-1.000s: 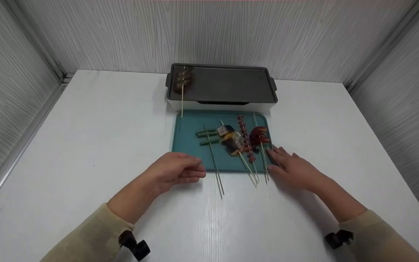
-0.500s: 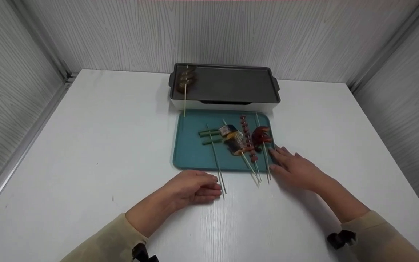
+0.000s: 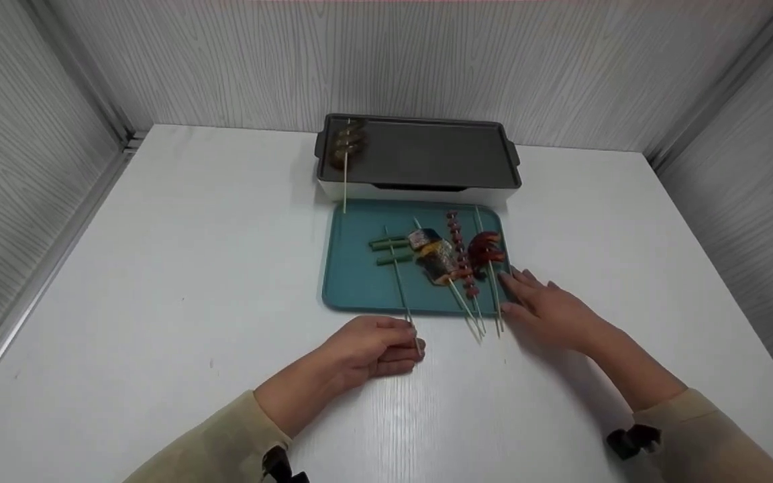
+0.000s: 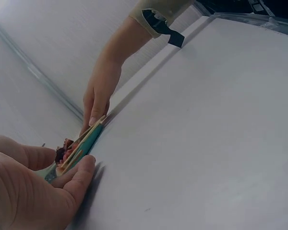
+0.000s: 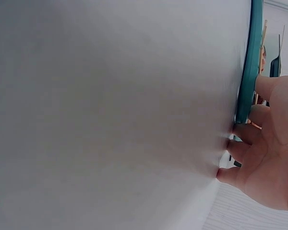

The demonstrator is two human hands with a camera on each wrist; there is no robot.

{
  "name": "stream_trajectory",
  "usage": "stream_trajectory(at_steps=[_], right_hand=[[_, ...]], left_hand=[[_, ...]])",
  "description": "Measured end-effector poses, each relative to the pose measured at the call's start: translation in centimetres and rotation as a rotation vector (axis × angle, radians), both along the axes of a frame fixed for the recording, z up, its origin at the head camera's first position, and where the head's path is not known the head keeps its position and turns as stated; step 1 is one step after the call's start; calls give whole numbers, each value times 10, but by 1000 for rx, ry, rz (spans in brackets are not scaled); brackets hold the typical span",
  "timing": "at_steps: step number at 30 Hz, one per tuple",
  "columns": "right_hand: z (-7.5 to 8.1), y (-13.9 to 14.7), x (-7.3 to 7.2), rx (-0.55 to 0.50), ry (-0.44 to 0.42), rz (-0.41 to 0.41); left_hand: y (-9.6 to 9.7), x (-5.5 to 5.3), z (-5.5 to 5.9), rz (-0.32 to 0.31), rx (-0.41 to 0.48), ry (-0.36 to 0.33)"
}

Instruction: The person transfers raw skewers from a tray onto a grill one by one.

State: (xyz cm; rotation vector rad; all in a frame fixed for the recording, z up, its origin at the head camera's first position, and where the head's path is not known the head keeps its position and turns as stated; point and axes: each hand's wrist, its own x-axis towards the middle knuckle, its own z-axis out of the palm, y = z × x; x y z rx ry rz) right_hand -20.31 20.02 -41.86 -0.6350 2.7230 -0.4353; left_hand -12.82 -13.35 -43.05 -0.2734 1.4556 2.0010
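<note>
My left hand is at the front edge of the teal tray, around the stick end of a skewer of green pieces. In the left wrist view, a gap shows between thumb and fingers, with sticks seen through it. My right hand rests its spread fingers against the tray's right edge. To the right of the green skewer lie a fish-like chunk skewer, a skewer of small red pieces and a dark red curled skewer. Their sticks overhang the front edge.
A dark griddle on a white base stands directly behind the tray. On its left end lies a brown spiral-cut skewer, its stick reaching over the tray. Pale wood-grain walls enclose the white table.
My left hand has moved from the tray's left front corner rightward and toward me, to the green skewer's stick end. My right hand stays at the tray's right edge. The view shifted slightly.
</note>
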Motion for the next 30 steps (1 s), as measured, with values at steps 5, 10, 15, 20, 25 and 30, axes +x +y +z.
stream_trajectory(at_steps=[5,10,15,20,25,30], right_hand=[[0,1,0,-3,-3,2],[-1,1,0,0,-6,-1],[-2,1,-1,3,-7,-4],[-2,1,-1,-3,-1,8],[-1,1,-2,-2,4,12],[-2,2,-2,-2,5,10]], left_hand=[[4,-1,-1,5,5,0],[4,-1,1,-15,5,5],[4,-1,2,-33,17,11],[3,-1,1,-35,31,16],[0,0,1,-19,36,9],[-4,0,2,1,19,26]])
